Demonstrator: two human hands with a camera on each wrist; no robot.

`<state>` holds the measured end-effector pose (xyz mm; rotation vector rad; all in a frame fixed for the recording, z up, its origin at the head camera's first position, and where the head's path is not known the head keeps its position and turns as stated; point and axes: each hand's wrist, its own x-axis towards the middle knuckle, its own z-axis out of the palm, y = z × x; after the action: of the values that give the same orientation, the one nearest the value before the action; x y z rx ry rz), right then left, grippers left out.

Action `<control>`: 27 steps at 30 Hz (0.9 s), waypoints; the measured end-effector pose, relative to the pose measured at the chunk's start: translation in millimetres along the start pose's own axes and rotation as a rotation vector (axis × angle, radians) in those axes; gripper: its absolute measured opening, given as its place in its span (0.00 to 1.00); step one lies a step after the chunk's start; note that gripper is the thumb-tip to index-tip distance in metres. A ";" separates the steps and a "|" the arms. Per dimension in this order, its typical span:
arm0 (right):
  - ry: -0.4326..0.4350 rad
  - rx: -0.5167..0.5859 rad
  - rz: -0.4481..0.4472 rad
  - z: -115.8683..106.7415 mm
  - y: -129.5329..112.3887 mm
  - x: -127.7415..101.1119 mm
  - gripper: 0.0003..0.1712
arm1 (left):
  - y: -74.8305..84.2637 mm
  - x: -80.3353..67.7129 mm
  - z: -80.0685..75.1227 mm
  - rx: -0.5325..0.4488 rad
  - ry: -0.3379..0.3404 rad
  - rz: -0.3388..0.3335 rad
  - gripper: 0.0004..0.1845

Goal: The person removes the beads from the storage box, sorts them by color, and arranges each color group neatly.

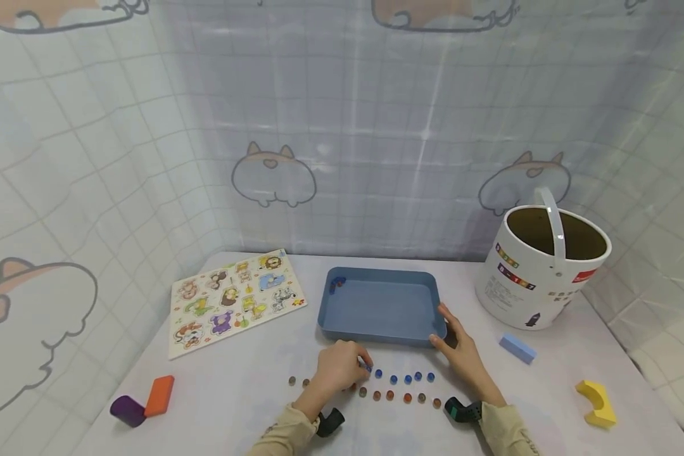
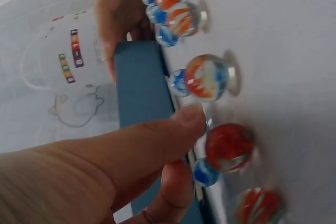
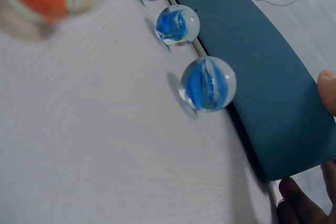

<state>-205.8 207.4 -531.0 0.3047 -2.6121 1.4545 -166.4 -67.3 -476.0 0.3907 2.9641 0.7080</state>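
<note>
My left hand (image 1: 337, 367) pinches a blue marble (image 1: 368, 367) between thumb and fingers, at the left end of a row of blue marbles (image 1: 408, 379). In the left wrist view its fingers (image 2: 157, 137) hide the pinched one; another blue marble (image 2: 206, 172) lies just past the fingertips. A second row of orange-red marbles (image 1: 390, 396) runs nearer the body, partly under the left hand. My right hand (image 1: 460, 354) grips the near right corner of a shallow blue-grey tray (image 1: 384, 339). Small blue and reddish pieces (image 1: 337, 284) sit in the tray's far left corner.
An animal puzzle board (image 1: 234, 301) lies at the left. Near it are an orange block (image 1: 159, 396) and a purple cylinder (image 1: 128, 411). A white bucket (image 1: 513, 285) stands at the right, with a light blue block (image 1: 517, 348) and a yellow arch block (image 1: 598, 405) before it.
</note>
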 end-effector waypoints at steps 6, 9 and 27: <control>-0.010 -0.005 0.011 2.6 -0.9 0.5 0.41 | -2.4 -2.0 -3.1 -0.068 -0.014 -0.008 0.09; -0.009 -0.005 -0.001 2.3 -0.3 0.1 0.41 | -3.1 2.6 -19.5 -0.206 -0.014 0.012 0.12; 0.017 -0.005 -0.012 2.1 1.1 -1.2 0.40 | -7.8 127.4 -33.7 -0.539 0.448 -0.358 0.15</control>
<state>-204.9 206.4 -533.3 0.3050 -2.5958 1.4395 -295.4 -55.5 -450.5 -0.3704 2.8978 1.6434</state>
